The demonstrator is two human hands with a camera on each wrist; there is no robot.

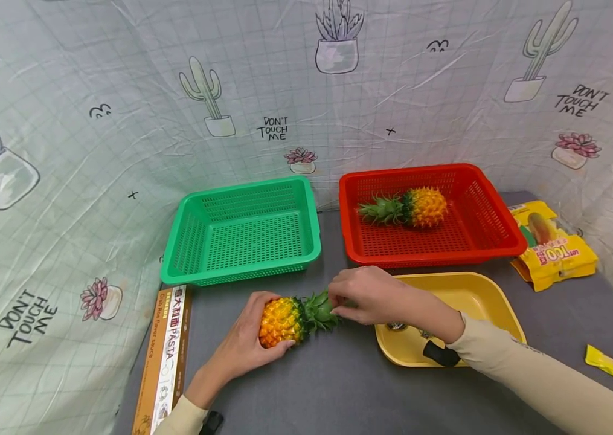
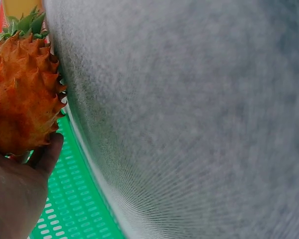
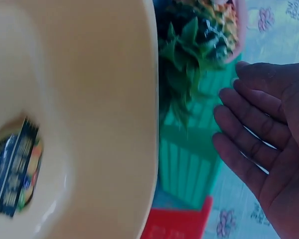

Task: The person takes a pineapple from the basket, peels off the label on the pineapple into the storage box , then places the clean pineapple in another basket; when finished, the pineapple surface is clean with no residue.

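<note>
A pineapple [image 1: 280, 322] with a green leafy crown [image 1: 317, 311] lies sideways at the middle of the grey table. My left hand [image 1: 246, 338] grips its yellow-orange body from the left, thumb along the near side. In the left wrist view, fingers [image 2: 51, 154] curve around the base of the fruit. By the crown's leaf tips is my right hand [image 1: 366, 294]. The right wrist view shows that hand's fingers [image 3: 249, 149] loosely bent and apart from the leaves, holding nothing. A second pineapple [image 1: 427, 207] lies in the red basket [image 1: 431, 257].
Left of the red basket stands a green basket [image 1: 252, 275]. A yellow tray [image 1: 474, 293] holding small packaged items sits under my right forearm. A pasta box [image 1: 162, 356] lies at left; a yellow bag [image 1: 553, 254] and a small yellow packet [image 1: 607, 362] lie at right.
</note>
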